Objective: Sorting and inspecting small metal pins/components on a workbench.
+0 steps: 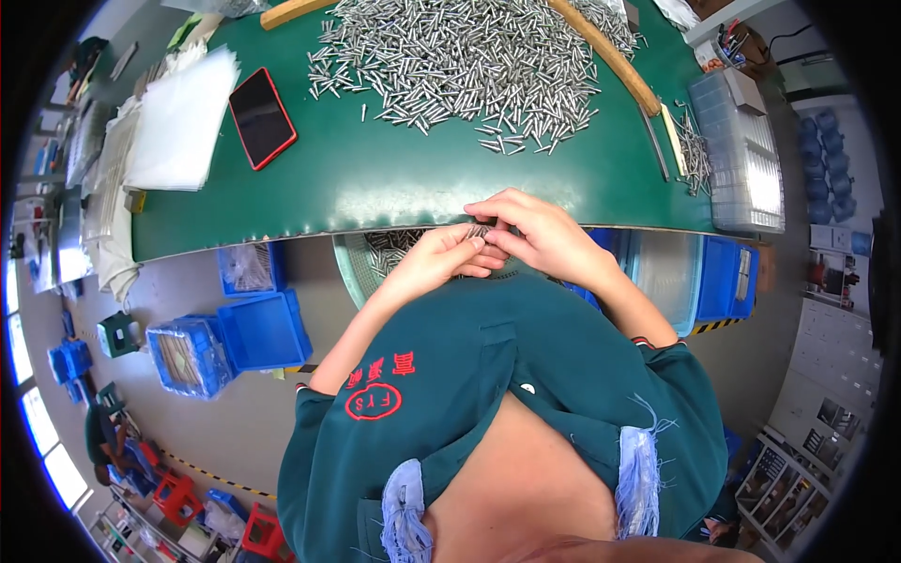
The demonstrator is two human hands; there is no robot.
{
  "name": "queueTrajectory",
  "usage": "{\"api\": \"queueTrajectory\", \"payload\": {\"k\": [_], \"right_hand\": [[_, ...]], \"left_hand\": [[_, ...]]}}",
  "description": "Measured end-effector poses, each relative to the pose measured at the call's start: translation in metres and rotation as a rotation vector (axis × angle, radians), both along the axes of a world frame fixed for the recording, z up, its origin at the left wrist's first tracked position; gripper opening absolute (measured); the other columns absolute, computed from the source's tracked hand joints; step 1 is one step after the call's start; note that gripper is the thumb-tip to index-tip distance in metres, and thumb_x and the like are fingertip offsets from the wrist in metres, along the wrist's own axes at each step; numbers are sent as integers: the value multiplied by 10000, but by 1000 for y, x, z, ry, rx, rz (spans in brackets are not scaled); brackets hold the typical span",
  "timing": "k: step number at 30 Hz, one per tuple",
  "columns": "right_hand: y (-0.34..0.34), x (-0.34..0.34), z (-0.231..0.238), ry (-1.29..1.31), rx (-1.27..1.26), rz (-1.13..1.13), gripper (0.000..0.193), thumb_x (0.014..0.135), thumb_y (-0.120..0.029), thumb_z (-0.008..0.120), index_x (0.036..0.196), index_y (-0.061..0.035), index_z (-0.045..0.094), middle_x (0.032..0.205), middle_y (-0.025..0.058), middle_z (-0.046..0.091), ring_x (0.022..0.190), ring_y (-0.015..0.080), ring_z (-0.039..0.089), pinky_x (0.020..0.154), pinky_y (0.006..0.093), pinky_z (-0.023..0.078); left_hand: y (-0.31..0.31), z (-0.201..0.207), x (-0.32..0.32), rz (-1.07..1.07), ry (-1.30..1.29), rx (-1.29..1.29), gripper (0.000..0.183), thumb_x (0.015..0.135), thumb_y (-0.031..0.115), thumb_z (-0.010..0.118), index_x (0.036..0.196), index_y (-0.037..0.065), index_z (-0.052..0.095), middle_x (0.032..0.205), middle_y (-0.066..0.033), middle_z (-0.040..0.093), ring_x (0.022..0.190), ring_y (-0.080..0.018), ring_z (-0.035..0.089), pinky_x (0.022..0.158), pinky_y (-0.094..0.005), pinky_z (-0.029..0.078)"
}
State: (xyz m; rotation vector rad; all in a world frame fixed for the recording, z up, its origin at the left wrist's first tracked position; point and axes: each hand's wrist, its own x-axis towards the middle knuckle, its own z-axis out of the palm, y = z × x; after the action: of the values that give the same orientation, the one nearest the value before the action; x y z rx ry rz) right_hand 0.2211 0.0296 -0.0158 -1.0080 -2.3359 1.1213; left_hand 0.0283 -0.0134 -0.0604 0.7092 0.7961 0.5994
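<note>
On the left I'm seeing a red-edged phone (262, 118) lying on the green table (385, 178). The left hand (437, 260) is holding small metal pins (480, 232) in curled fingers by the near edge; a loose heap (460, 66) is lying beyond. The right hand (537, 233) is resting narrowed fingers there, grip unclear. Clear boxes (737, 155) are standing farther right.

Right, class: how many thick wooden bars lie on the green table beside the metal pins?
2. One wooden bar lies to the upper left of the metal pins, the other along their right. The picture's top edge cuts both, so more may be hidden.
</note>
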Motion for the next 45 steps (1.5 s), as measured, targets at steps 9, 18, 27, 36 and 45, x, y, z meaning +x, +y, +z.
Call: {"api": "queueTrajectory", "payload": {"k": [9, 18, 27, 36, 45], "right_hand": [[4, -5, 17, 227, -179, -131, 388, 827, -70, 602, 1213, -102, 570, 933, 51, 585, 768, 136, 582, 685, 266, 486], [5, -8, 22, 317, -266, -147, 397, 832, -80, 608, 1225, -69, 559, 945, 44, 581, 762, 107, 554, 683, 252, 476], [5, -9, 22, 320, -263, -155, 400, 829, -77, 607, 1226, -67, 558, 943, 45, 583, 765, 110, 557, 681, 250, 476], [16, -5, 7, 709, -757, -274, 330, 901, -100, 569, 1221, -33, 530, 955, 8, 581, 822, 44, 539, 644, 196, 451], [19, -3, -9, 1066, -1428, -307, 303, 894, -90, 583, 1189, -51, 526, 900, -3, 597, 776, 69, 563, 609, 195, 483]], "left_hand": [[8, 40, -8, 32, 58, 152, 312, 990, 189, 419, 1187, -26, 531, 1088, -126, 626, 999, -195, 626, 852, -298, 506], [12, 51, -10, 46, 92, 120, 316, 980, 180, 431, 1175, -42, 542, 1056, -138, 642, 940, -188, 647, 802, -282, 524], [12, 52, -9, 63, 127, 154, 308, 976, 175, 435, 1158, -43, 555, 1033, -121, 649, 917, -171, 652, 780, -273, 529], [15, 54, -13, 153, 150, 164, 306, 969, 165, 446, 1163, -49, 550, 1027, -162, 654, 910, -191, 654, 780, -279, 523], [19, 61, -27, 263, 175, 203, 296, 965, 143, 433, 1153, -54, 548, 1015, -162, 660, 875, -178, 659, 780, -268, 533]]}}
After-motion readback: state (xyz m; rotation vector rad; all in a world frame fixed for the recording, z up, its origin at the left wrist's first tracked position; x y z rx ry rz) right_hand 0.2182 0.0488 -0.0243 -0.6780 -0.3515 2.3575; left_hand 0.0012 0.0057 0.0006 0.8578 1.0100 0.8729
